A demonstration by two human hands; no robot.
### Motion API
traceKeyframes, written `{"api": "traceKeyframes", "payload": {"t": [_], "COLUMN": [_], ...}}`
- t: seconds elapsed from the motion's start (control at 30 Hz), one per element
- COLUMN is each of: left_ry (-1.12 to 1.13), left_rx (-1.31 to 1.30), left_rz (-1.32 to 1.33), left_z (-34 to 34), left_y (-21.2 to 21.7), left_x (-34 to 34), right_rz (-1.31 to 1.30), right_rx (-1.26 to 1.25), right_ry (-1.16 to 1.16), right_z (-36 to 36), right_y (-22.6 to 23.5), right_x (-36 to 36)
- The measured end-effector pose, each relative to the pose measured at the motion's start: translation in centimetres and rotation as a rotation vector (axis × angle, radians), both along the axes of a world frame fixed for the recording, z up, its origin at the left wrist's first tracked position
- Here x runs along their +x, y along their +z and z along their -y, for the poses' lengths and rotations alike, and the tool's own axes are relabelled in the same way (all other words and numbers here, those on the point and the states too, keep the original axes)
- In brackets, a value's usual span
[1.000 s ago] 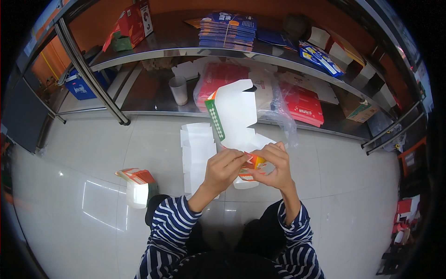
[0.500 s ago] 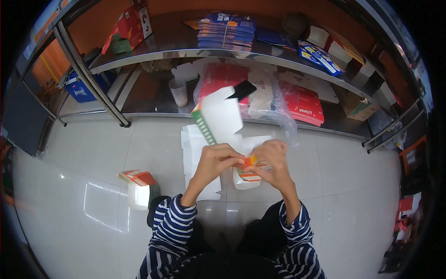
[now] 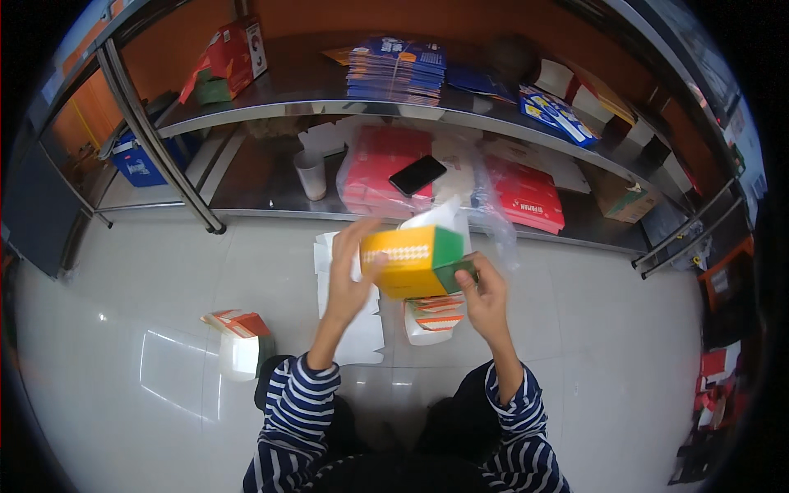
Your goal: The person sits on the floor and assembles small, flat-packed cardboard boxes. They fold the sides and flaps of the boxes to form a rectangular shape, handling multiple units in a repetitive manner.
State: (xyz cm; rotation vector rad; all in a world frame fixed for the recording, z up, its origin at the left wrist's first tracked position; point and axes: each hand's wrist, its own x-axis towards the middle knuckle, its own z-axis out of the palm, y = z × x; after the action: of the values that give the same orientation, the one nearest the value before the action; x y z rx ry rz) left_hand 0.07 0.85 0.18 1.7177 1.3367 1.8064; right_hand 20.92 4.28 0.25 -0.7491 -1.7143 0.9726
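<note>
A yellow and green cardboard box (image 3: pixel 401 261) is held up in front of me, slightly blurred, with white flaps standing up behind it. My left hand (image 3: pixel 349 275) grips its left end, thumb on the yellow side. My right hand (image 3: pixel 486 297) pinches a dark green flap at the right end between thumb and fingers. Below the box, a white carton with orange and green print (image 3: pixel 431 320) rests on the floor. Flat white cardboard (image 3: pixel 357 341) lies beside it, partly hidden by my left hand and the box.
An orange, white and green carton (image 3: pixel 241 349) sits on the floor at left. Ahead, the metal rack's lower shelf (image 3: pixel 255 205) holds a phone (image 3: pixel 417 175), a plastic cup (image 3: pixel 311 174) and red flat cardboard (image 3: pixel 526 197). Above lies a tied blue stack (image 3: pixel 396 70).
The cardboard has turned from its white inside to its yellow and green outside and now has a box shape. My hands have moved apart to its two ends.
</note>
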Motion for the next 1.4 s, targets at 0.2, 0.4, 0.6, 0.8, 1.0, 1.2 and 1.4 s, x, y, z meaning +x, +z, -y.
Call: {"api": "traceKeyframes", "payload": {"t": [0.2,0.4,0.6,0.8,1.0,1.2,1.4], "left_ry": [-0.051,-0.242,-0.507,-0.512,-0.471,-0.457,-0.433], "left_rx": [-0.113,-0.147,-0.281,-0.311,-0.267,-0.168,-0.212], "left_rz": [-0.073,0.083,0.108,-0.021,-0.134,-0.223,-0.391], "left_z": [0.9,1.2,1.2,1.7,1.8,1.9,1.9], "left_y": [-0.3,0.4,-0.2,0.9,0.7,0.2,0.8], "left_x": [2.3,2.3,0.9,0.7,0.2,0.4,0.2], "right_rz": [0.249,0.152,0.202,0.266,0.326,0.381,0.157], "right_rx": [0.643,0.640,0.785,0.849,0.804,0.716,-0.011], "right_ry": [-0.103,-0.278,-0.332,-0.307,-0.280,-0.233,-0.099], "right_z": [1.8,2.3,2.3,2.4,2.5,2.3,2.0], "right_y": [0.3,0.1,0.4,0.0,-0.2,-0.1,0.0], "right_x": [-1.9,-2.2,-1.8,-1.9,-2.1,-2.0,-2.0]}}
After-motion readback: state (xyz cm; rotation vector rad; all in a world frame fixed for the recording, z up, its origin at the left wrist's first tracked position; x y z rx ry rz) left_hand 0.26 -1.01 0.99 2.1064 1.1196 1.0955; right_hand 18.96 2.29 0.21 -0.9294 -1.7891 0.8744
